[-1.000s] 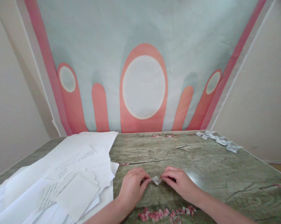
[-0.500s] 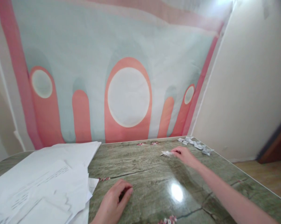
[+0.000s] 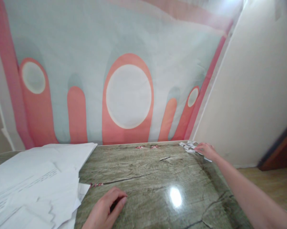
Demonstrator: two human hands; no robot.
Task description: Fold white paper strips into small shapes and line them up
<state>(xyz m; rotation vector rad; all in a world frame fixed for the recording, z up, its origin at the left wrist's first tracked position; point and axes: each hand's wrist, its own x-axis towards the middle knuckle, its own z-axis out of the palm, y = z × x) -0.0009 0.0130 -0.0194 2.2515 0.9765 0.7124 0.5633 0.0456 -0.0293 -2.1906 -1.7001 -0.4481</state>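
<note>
In the head view, the right hand bends over small twisted papers, partly hiding them; whether it pinches one, I cannot tell. Nearer the wearer, the left hand curls, thumb near fingers, wrist cut off.

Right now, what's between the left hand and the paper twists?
Only tabletop between the left hand and the paper twists, with its printed crack lines and a bright glare spot; head view.

The printed lines on the white papers are too blurred to read.
</note>
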